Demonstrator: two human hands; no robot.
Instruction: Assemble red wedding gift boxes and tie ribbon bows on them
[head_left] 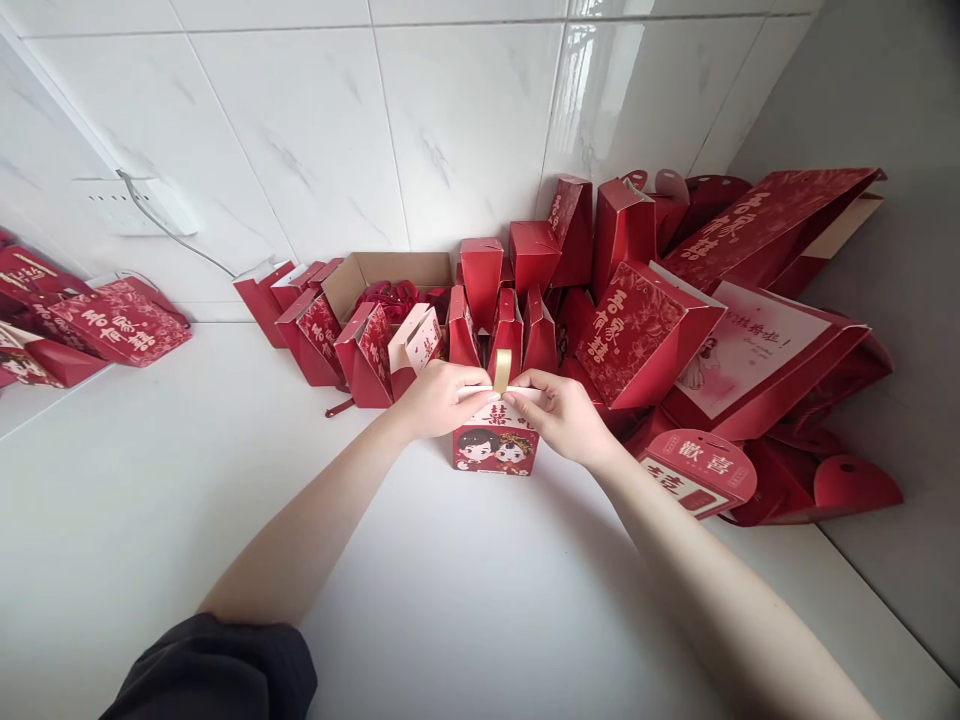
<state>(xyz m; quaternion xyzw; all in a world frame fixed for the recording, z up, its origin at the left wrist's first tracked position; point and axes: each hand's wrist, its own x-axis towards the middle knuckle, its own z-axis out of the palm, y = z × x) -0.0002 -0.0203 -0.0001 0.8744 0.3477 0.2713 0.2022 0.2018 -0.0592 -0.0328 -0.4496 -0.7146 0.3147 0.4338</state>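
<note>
A small red gift box (495,448) with a cartoon couple printed on its front stands on the white surface (225,480) before me. My left hand (439,398) pinches the left side of the box's top flaps. My right hand (559,412) pinches the right side of the flaps. Between the two hands a gold handle loop (502,370) sticks up from the top of the box. Both hands have their fingers closed on the box.
Behind the box stand several folded red gift boxes (480,275) and an open cardboard carton (382,280). Large red paper bags (645,330) pile up at the right against the tiled wall. More red bags (112,325) lie at the far left under a wall socket (142,205).
</note>
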